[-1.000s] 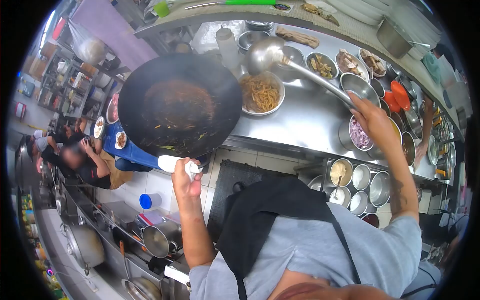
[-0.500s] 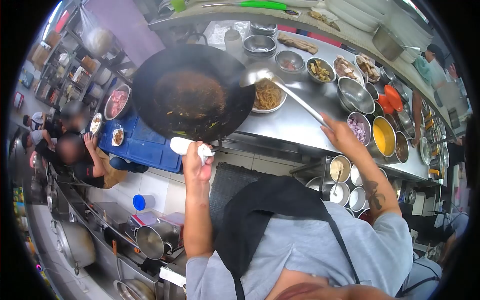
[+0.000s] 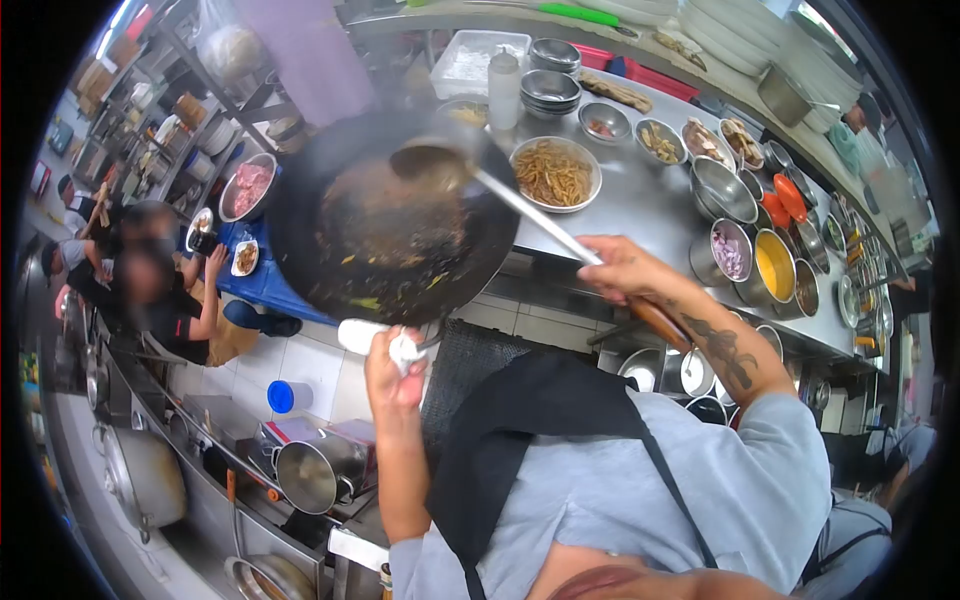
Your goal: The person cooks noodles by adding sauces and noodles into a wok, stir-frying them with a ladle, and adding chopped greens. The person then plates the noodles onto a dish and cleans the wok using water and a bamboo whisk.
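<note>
My left hand (image 3: 395, 370) is closed around a folded white cloth (image 3: 405, 350) at the near rim of a large black wok (image 3: 300, 235). The wok is off the counter, with brown sauce residue and a few green and yellow scraps inside. My right hand (image 3: 618, 270) grips the metal shaft of a long ladle (image 3: 535, 215), whose wooden end points back along my forearm. The ladle's bowl hangs over the wok's right half, blurred; whether it touches is unclear. Beside the wok, a white-rimmed bowl of brown noodle-like strips (image 3: 555, 178) sits on the steel counter (image 3: 640, 215).
Behind the noodles stand a squeeze bottle (image 3: 504, 90) and stacked metal bowls (image 3: 550, 92). Ingredient bowls line the right, including chopped purple onion (image 3: 731, 252) and yellow liquid (image 3: 774, 265). A blue table (image 3: 262, 295) holds raw meat (image 3: 248, 188); people sit left. A shelf (image 3: 660, 45) overhangs the counter.
The ladle's bowl has moved left from above the noodle bowl to over the wok, and my right hand has come left with it. The noodle bowl is now fully visible.
</note>
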`<state>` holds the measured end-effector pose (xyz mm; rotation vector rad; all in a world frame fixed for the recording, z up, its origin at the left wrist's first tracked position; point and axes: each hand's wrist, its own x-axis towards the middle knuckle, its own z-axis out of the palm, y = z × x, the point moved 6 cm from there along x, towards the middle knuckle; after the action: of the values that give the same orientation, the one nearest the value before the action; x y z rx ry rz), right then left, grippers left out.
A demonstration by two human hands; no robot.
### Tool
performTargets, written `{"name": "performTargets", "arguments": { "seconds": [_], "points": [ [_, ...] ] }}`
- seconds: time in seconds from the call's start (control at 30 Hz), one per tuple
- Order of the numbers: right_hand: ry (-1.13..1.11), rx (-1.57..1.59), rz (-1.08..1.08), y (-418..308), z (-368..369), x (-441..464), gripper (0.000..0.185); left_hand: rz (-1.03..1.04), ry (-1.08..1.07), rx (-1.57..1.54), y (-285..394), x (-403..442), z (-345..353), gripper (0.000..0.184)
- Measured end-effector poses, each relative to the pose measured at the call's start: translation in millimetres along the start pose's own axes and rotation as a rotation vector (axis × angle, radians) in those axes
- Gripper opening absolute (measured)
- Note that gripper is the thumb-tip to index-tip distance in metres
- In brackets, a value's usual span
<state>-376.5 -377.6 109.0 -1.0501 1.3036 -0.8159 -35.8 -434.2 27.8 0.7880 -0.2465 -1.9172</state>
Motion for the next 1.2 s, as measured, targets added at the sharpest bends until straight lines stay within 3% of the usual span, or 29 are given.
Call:
{"name": "performTargets", "arguments": {
  "seconds": [0.17,0.3,0.5,0.63,0.8,0.83,0.9,0.93,0.97,1.03,1.13,1.2],
  "points": [
    [-0.271,0.126,0.129,32.9,63.8,41.7,0.056,0.100,0.154,-0.069,16.8,-59.4,-59.8,0.013],
    [-0.560,-0.002,0.081,31.8,97.6,90.5,0.060,0.177,0.298,-0.230,4.8,-108.4,-81.8,0.014],
    [-0.991,-0.227,0.136,28.7,165.4,190.5,0.057,0.627,0.678,-0.411,-42.3,-153.4,-90.8,0.013],
    [-1.274,-0.456,-0.012,39.7,235.0,288.9,0.056,0.919,0.873,-0.581,-63.9,-133.7,-66.5,0.010],
    [-1.723,-0.410,-0.020,-8.3,354.6,274.5,0.063,1.258,1.013,-0.786,-98.4,-99.0,-81.3,0.005],
    [-1.819,-0.307,-0.116,-16.1,371.7,266.0,0.065,1.309,1.050,-0.837,-104.9,-92.1,-83.4,0.005],
    [-1.957,-0.597,-0.266,15.7,393.5,280.6,0.059,1.409,1.082,-0.909,-110.3,-88.1,-74.9,0.005],
    [-1.915,-0.737,-0.355,51.6,403.1,300.1,0.046,1.464,1.072,-0.945,-119.2,-88.0,-79.0,0.005],
    [-1.808,-0.738,-0.655,71.1,416.6,298.7,0.031,1.531,1.051,-0.972,-129.2,-100.3,-90.6,0.005],
    [-1.888,-0.551,-0.674,99.5,431.6,270.3,0.021,1.615,1.082,-0.995,-151.0,-134.3,-106.7,0.005],
    [-1.950,-0.591,-0.618,116.0,461.0,209.8,0.017,1.716,1.110,-0.988,-176.0,-189.4,-135.5,0.005],
    [-1.998,-0.667,-0.459,138.8,486.1,186.7,0.016,1.791,1.103,-1.022,-187.8,-219.0,-161.0,0.004]
  ]
}}
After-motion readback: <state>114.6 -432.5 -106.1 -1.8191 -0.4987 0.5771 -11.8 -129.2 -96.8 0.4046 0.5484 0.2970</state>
